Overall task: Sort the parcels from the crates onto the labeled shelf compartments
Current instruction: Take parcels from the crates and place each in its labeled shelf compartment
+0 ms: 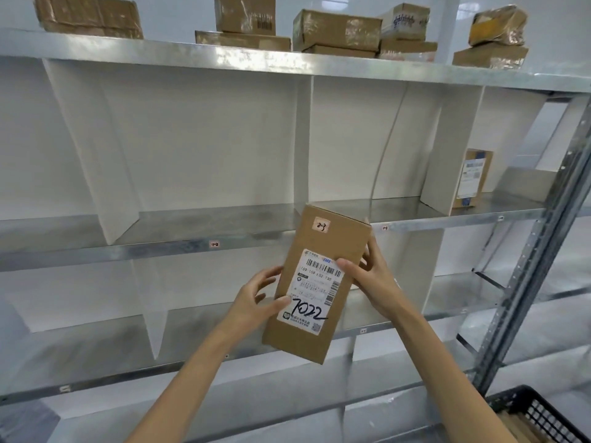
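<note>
Holding a box (315,282) upright before the shelf (204,247), the person grips it with both hands: left hand (256,302) with its thumb on the label, right hand (371,276) curled round the far edge. The stiff cardboard looks light; holding the long edges seems safest.
</note>
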